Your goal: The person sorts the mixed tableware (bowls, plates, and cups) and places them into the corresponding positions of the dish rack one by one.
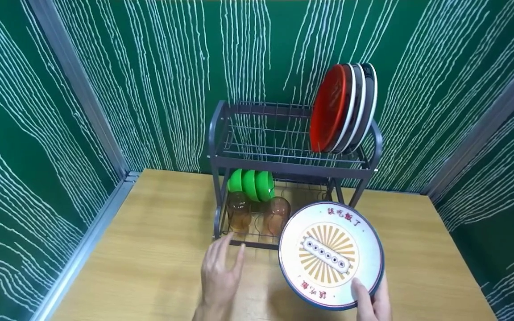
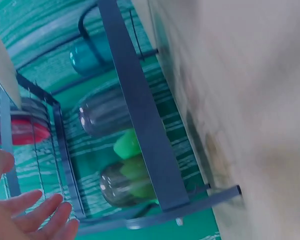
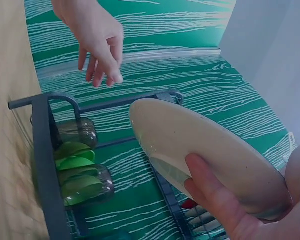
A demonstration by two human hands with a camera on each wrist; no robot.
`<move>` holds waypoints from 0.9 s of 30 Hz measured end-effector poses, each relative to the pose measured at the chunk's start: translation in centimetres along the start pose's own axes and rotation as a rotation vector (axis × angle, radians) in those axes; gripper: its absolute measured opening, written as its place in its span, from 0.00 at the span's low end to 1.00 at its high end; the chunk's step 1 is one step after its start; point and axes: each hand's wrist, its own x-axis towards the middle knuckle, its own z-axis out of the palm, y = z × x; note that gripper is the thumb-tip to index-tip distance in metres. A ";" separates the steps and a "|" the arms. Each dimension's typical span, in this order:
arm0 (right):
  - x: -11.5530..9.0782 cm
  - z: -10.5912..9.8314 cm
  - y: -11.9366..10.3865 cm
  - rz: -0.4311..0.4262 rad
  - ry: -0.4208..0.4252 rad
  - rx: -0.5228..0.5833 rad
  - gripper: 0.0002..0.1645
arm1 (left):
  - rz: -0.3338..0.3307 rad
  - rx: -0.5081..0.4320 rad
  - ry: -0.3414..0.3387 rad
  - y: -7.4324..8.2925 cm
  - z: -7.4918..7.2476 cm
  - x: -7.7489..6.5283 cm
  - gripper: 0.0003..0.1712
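My right hand (image 1: 374, 298) pinches the lower right rim of a white plate (image 1: 290, 249) with a blue edge, red characters and a yellow ray pattern. The thumb lies on its face; in the right wrist view, fingers press its plain underside (image 3: 205, 145). My left hand (image 1: 221, 272) holds nothing, fingers extended, just in front of the two-tier dish rack (image 1: 292, 164). On the rack's upper tier, a red plate (image 1: 328, 109) and several white-rimmed plates (image 1: 370, 107) stand upright at the right.
Green bowls (image 1: 250, 183) lean in a row on the lower tier, behind two upturned clear glasses (image 1: 239, 214). A rounded teal thing (image 2: 90, 54) shows in the left wrist view. Wooden tabletop (image 1: 150, 249) surrounds the rack, with green patterned walls (image 1: 167, 89) on three sides.
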 end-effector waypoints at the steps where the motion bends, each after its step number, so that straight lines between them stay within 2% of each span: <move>1: -0.1 -0.1 -0.2 -0.016 0.008 -0.002 0.40 | -0.026 -0.001 -0.002 -0.3 0.1 0.3 0.24; 7: -0.4 -0.2 -1.5 -0.103 0.058 0.000 0.38 | -0.166 -0.006 0.004 -1.8 0.5 1.5 0.27; 13: -0.3 0.1 -2.8 -0.245 0.090 0.065 0.32 | -0.273 -0.001 0.021 -3.2 1.0 2.3 0.32; 27: 0.3 0.3 -5.1 -0.388 0.127 0.044 0.31 | -0.418 -0.056 -0.004 -4.8 2.9 4.6 0.37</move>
